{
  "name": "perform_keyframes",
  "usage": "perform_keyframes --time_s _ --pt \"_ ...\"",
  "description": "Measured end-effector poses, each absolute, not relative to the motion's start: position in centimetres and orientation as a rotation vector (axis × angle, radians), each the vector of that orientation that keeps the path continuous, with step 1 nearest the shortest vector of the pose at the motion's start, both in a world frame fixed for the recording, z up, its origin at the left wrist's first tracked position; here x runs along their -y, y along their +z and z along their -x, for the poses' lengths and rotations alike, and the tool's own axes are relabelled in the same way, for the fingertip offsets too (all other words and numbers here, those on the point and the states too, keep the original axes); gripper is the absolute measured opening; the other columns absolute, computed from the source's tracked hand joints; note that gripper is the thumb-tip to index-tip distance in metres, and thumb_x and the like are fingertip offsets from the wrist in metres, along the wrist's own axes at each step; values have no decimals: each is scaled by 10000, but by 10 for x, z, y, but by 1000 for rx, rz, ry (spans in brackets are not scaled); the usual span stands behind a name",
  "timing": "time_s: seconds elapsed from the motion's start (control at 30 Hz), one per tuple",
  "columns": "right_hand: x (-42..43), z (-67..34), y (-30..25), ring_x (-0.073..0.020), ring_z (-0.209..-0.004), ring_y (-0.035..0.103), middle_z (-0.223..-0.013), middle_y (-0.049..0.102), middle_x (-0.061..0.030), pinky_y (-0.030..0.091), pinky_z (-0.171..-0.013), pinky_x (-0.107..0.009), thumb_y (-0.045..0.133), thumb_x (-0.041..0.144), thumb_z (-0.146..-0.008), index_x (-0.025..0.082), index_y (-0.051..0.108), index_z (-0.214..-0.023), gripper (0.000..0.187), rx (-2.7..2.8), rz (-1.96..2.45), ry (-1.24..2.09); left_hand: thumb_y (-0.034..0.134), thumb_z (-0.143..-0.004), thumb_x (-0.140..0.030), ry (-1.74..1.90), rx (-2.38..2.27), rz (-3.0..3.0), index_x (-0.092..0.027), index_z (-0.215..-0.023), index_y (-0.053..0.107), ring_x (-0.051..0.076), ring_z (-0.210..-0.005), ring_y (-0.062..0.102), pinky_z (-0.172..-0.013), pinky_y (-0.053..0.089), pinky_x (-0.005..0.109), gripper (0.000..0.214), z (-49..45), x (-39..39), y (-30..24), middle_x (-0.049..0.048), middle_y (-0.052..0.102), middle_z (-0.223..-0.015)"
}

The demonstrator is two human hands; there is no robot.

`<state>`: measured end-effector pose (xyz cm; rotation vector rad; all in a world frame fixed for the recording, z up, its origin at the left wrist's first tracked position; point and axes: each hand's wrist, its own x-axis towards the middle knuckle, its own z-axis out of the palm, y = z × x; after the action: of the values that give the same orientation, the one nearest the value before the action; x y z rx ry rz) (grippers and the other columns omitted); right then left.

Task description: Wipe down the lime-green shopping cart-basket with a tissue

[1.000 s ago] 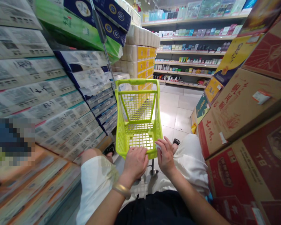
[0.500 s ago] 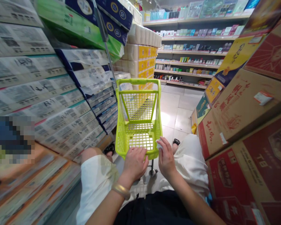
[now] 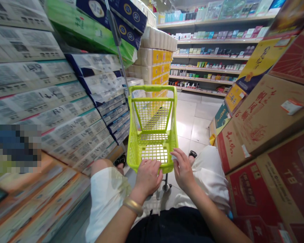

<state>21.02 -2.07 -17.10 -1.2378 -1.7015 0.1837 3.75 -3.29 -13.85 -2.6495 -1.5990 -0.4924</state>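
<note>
A lime-green plastic shopping cart (image 3: 132,148) with a mesh basket stands between my knees, and no goods show inside it. My left hand (image 3: 148,177) is closed over the near rim of the basket, its fingers hooked inward. At the basket's near right corner my right hand (image 3: 183,167) pinches a small white tissue (image 3: 173,157) against the rim. Most of the tissue is hidden by the fingers. A gold bangle (image 3: 133,206) circles my left wrist.
Stacked white cartons (image 3: 53,94) rise on the left, with toilet paper packs (image 3: 157,38) beyond. Cardboard boxes (image 3: 263,104) are piled on the right. Shelves (image 3: 210,40) of small goods line the back above a tiled floor (image 3: 184,116). A thin metal pole (image 3: 121,59) leans behind the cart.
The whole view has shifted slightly, so everything sits a little further right. Both hands keep about the same places on the cart's rim.
</note>
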Motion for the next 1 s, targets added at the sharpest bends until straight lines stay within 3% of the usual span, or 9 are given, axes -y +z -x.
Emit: perform_keyframes --time_s 0.33,0.63,1.0 --pt "-26 -213 -161 -229 -1048 560 -1087 597 -91 487 -956 -426 395 141 -888 230 634 -1053 304 1674 1264 177 494 -874 -250 -466 1599 2661 -208 -940 569 225 -857 549 -828 375 394 108 -40 32 -137 35 641 -877" --pt "32 -207 -176 -239 -1221 482 -1164 583 -89 400 -1056 -474 400 154 -926 228 599 -1133 297 1735 1237 135 480 -882 -250 -471 1622 2650 -204 -930 573 220 -852 557 -824 373 401 114 -41 32 -135 38 652 -877" --pt "-15 -209 -167 -256 -1178 483 -1056 606 -73 363 -1090 -534 413 123 -874 257 641 -1044 314 1698 1297 105 504 -863 -246 -483 1611 2639 -212 -888 563 221 -839 559 -814 384 395 73 -42 29 -138 42 644 -855"
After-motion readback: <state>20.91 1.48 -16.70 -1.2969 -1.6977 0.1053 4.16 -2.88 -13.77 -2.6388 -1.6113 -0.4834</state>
